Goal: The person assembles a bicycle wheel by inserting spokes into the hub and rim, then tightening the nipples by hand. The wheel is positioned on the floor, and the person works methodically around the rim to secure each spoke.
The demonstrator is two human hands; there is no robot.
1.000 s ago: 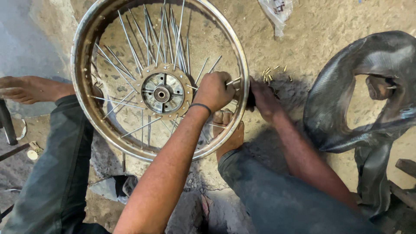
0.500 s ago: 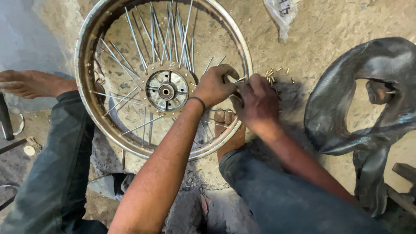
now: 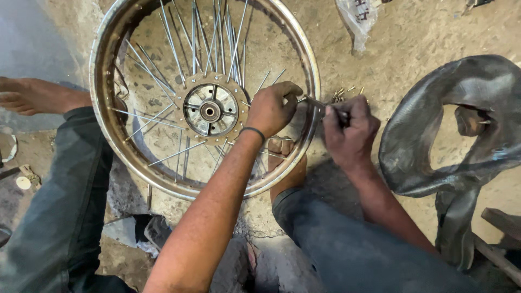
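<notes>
The left hand (image 3: pixel 275 108) is closed on a thin metal spoke (image 3: pixel 312 101) just inside the wheel rim (image 3: pixel 100 127), while the right hand (image 3: pixel 350 130), just outside the rim, is clenched on the spoke's outer end with a small tool. Beyond the knuckles lie loose spoke nipples (image 3: pixel 344 92) on the dirt floor (image 3: pixel 418 38). A black inner tube (image 3: pixel 461 125) curls to the right, a crumpled plastic bag (image 3: pixel 358 16) lies above, and the hub (image 3: pixel 210 111) sits to the left.

Only packaging I can spot is a crumpled clear plastic bag (image 3: pixel 358 19) lying on the dirt floor (image 3: pixel 423 49) at the top of the view, just past the wheel's rim. It's whitish and see-through, with some dark print on it. No labels, signs or screens anywhere else.
</notes>
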